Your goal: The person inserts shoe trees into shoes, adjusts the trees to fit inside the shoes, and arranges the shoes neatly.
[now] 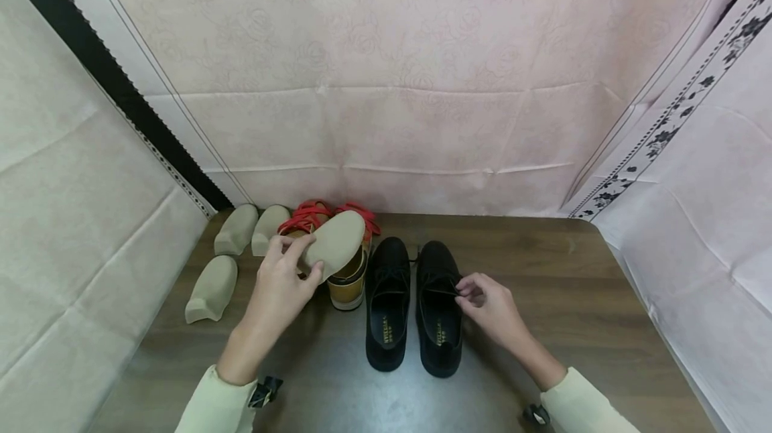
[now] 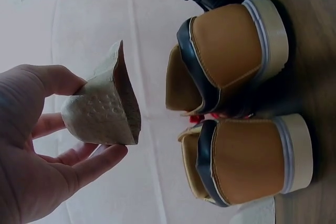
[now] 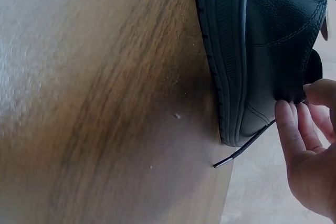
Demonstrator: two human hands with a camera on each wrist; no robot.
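My left hand [image 1: 279,289] holds a beige molded-pulp shoe insert [image 1: 338,243] between thumb and fingers, over the tan shoes [image 1: 348,293]. In the left wrist view, the insert [image 2: 100,111] is hollow and stands apart from the shoes' heels [image 2: 226,48]. To the right, two black lace-up shoes [image 1: 386,349] stand side by side, toes away from me. My right hand [image 1: 497,309] pinches the side of the right black shoe [image 1: 441,359] near its laces. A loose lace end [image 3: 244,148] hangs beside those fingers; exactly what lies between the fingertips is partly hidden.
Several more pulp inserts [image 1: 211,289] lie on the left of the wooden table [image 1: 543,252]. Red laces [image 1: 313,210] top the tan shoes. Pale cloth [image 1: 422,84] hangs along the back, with more cloth at both sides.
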